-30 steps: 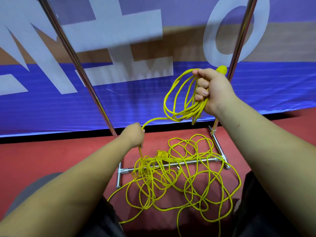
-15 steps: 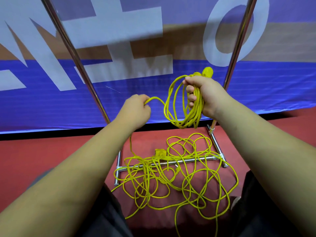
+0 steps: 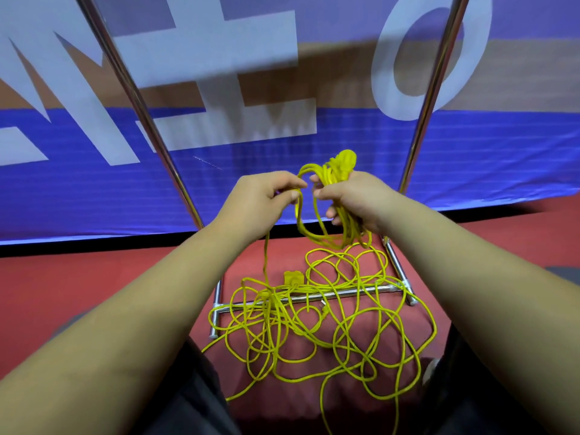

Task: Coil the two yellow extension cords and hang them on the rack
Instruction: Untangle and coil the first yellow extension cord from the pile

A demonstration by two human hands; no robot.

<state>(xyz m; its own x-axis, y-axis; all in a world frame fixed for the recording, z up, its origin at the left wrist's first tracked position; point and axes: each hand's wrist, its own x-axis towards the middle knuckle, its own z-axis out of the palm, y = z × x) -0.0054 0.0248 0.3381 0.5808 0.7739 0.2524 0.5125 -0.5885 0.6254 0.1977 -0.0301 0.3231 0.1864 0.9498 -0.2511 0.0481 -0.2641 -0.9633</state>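
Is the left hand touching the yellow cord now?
Touching. The head view shows the left hand pinching a strand of the yellow cord between thumb and fingers.

Red floor (image 3: pixel 78 293) carries the rack base (image 3: pixel 376 288); tangled yellow cord (image 3: pixel 314 340) sprawls over and in front of that base.

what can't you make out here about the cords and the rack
rack top: head view, cut off by the upper edge, hanging bar unseen
tangled cords on the floor: head view, overlaps hide which strand belongs to which cord
coil loop count: head view, right hand fingers cover it
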